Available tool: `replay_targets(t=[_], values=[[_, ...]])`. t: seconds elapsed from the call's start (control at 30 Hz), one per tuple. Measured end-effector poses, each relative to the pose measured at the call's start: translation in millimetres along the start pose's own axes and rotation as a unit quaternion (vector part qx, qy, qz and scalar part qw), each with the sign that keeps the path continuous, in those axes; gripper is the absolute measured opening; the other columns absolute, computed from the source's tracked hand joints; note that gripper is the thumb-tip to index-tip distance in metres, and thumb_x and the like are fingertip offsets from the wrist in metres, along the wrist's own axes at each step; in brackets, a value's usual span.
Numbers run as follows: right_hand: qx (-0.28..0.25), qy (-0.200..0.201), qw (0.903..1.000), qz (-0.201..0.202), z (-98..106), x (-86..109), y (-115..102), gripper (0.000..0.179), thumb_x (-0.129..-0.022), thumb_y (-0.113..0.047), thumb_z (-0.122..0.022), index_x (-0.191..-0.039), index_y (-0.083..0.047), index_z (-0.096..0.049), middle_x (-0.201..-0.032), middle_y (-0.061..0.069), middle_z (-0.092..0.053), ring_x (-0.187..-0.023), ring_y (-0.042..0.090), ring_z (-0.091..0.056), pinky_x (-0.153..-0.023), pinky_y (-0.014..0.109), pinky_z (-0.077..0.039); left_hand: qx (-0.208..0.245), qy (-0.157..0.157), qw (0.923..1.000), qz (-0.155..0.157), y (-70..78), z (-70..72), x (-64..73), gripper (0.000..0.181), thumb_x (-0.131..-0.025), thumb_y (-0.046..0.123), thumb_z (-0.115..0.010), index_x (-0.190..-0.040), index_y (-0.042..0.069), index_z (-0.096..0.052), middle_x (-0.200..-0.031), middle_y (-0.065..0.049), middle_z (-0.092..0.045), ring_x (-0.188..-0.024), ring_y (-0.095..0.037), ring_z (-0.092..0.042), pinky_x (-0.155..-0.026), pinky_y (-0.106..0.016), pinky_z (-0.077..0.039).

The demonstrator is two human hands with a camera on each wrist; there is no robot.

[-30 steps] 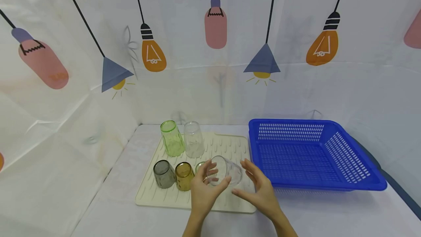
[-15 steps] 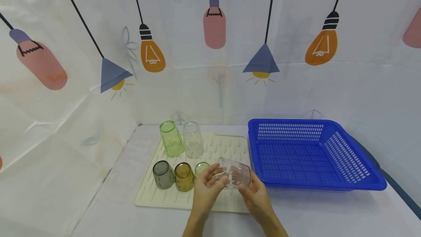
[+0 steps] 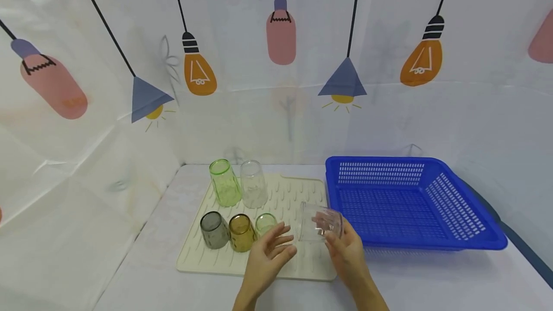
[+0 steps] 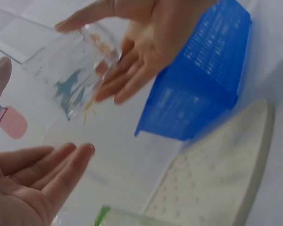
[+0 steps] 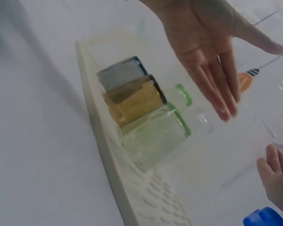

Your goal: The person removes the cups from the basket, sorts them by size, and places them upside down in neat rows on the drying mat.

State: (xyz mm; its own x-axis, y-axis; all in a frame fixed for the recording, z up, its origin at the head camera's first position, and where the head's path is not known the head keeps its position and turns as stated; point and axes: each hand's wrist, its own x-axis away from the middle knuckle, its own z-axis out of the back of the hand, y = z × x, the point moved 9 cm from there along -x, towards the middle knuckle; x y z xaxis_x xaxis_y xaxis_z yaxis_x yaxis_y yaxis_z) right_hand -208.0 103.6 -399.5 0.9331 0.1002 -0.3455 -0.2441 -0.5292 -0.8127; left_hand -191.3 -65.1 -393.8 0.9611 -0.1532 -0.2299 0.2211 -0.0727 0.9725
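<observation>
My right hand (image 3: 349, 253) grips a clear drinking glass (image 3: 314, 222) near one end and holds it tilted on its side above the mat. In the left wrist view the right fingers curl about that glass (image 4: 70, 70). My left hand (image 3: 267, 258) is apart from the glass, its fingers extended and its thumb spread, as the right wrist view also shows for the left hand (image 5: 205, 52). Just left of it, a short green glass (image 3: 265, 222) is partly hidden. An amber glass (image 3: 242, 234) and a grey glass (image 3: 214, 231) stand beside that one on the cream drying mat (image 3: 224, 264).
Behind stand a tall green glass (image 3: 226, 184) and a tall clear glass (image 3: 254, 185) on the mat. A blue plastic basket (image 3: 414, 244) lies to the right, close to the mat's edge. A patterned curtain (image 3: 242, 124) hangs behind the table.
My right hand closed on the clear glass and drew it rightward. The left hand let go of it and moved slightly left, its fingers extended.
</observation>
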Motion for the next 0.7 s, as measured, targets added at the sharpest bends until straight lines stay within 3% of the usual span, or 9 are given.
replay_targets(t=[0.1, 0.2, 0.27, 0.33, 0.43, 0.53, 0.63, 0.7], values=[[-0.001, 0.017, 0.9998, 0.008, 8.2, -1.9, -4.9, 0.038, -0.091, 0.009, -0.046, -0.127, -0.001, -0.040, -0.123, 0.005, -0.059, -0.113, 0.014, -0.058, -0.098, 0.025, -0.045, -0.023, 0.037, 0.9990, -0.011, -0.7, 15.9, 8.9, 0.042, -0.087, 0.001, -0.064, -0.123, -0.015, -0.051, -0.115, -0.028, -0.060, -0.101, -0.026, -0.065, -0.083, -0.024, -0.054], [0.001, 0.012, 0.9995, 0.028, 13.5, -3.9, -10.7, 0.038, -0.090, 0.014, -0.044, -0.127, 0.005, -0.038, -0.120, 0.006, -0.061, -0.110, 0.014, -0.059, -0.096, 0.025, -0.046, -0.049, 0.104, 0.9929, -0.032, 0.3, 38.1, 19.1, 0.031, -0.086, -0.002, -0.064, -0.113, -0.015, -0.057, -0.103, -0.029, -0.063, -0.089, -0.016, -0.068, -0.076, -0.024, -0.056], [0.010, 0.011, 0.9993, 0.034, 16.2, -6.2, -13.4, 0.039, -0.089, 0.015, -0.045, -0.127, 0.009, -0.038, -0.119, 0.007, -0.062, -0.108, 0.015, -0.061, -0.095, 0.026, -0.047, -0.073, 0.158, 0.9832, -0.054, 2.1, 55.0, 27.1, 0.024, -0.084, -0.005, -0.065, -0.106, -0.015, -0.060, -0.095, -0.027, -0.065, -0.082, -0.012, -0.068, -0.071, -0.023, -0.057], [0.024, 0.012, 0.9989, 0.040, 18.2, -9.0, -16.1, 0.040, -0.088, 0.017, -0.046, -0.127, 0.012, -0.037, -0.117, 0.007, -0.063, -0.107, 0.015, -0.061, -0.094, 0.026, -0.047, -0.101, 0.211, 0.9687, -0.084, 5.0, 71.4, 36.1, 0.020, -0.082, -0.009, -0.066, -0.100, -0.014, -0.062, -0.089, -0.023, -0.066, -0.076, -0.010, -0.068, -0.066, -0.022, -0.057], [0.057, 0.028, 0.9976, 0.030, 21.5, -14.2, -17.2, 0.043, -0.086, 0.017, -0.049, -0.127, 0.015, -0.036, -0.115, 0.005, -0.064, -0.105, 0.013, -0.063, -0.092, 0.026, -0.049, -0.156, 0.278, 0.9387, -0.131, 9.7, 94.3, 50.3, 0.017, -0.078, -0.014, -0.067, -0.094, -0.013, -0.064, -0.082, -0.018, -0.067, -0.071, -0.005, -0.066, -0.060, -0.018, -0.055], [0.102, 0.041, 0.9938, 0.015, 23.5, -18.3, -16.9, 0.049, -0.085, 0.015, -0.054, -0.130, 0.016, -0.033, -0.113, 0.003, -0.065, -0.103, 0.012, -0.063, -0.090, 0.023, -0.050, -0.222, 0.341, 0.8986, -0.164, 13.9, 116.2, 64.9, 0.018, -0.075, -0.016, -0.069, -0.091, -0.011, -0.066, -0.079, -0.017, -0.068, -0.072, 0.004, -0.063, -0.059, -0.013, -0.053], [0.162, 0.054, 0.9852, -0.006, 24.7, -20.4, -14.7, 0.056, -0.084, 0.013, -0.059, -0.133, 0.013, -0.034, -0.115, 0.009, -0.062, -0.102, 0.011, -0.063, -0.087, 0.021, -0.051, -0.287, 0.403, 0.8537, -0.163, 14.9, 138.2, 78.5, 0.017, -0.073, -0.014, -0.071, -0.089, -0.010, -0.068, -0.079, -0.018, -0.068, -0.075, 0.011, -0.059, -0.058, -0.007, -0.049], [0.209, 0.060, 0.9760, -0.015, 24.4, -20.9, -13.3, 0.060, -0.082, 0.010, -0.064, -0.135, 0.010, -0.036, -0.117, 0.017, -0.059, -0.102, 0.011, -0.062, -0.086, 0.020, -0.051, -0.337, 0.438, 0.8212, -0.142, 14.0, 151.2, 86.1, 0.018, -0.073, -0.010, -0.072, -0.090, -0.009, -0.068, -0.081, -0.019, -0.069, -0.075, 0.005, -0.058, -0.059, -0.004, -0.046]])
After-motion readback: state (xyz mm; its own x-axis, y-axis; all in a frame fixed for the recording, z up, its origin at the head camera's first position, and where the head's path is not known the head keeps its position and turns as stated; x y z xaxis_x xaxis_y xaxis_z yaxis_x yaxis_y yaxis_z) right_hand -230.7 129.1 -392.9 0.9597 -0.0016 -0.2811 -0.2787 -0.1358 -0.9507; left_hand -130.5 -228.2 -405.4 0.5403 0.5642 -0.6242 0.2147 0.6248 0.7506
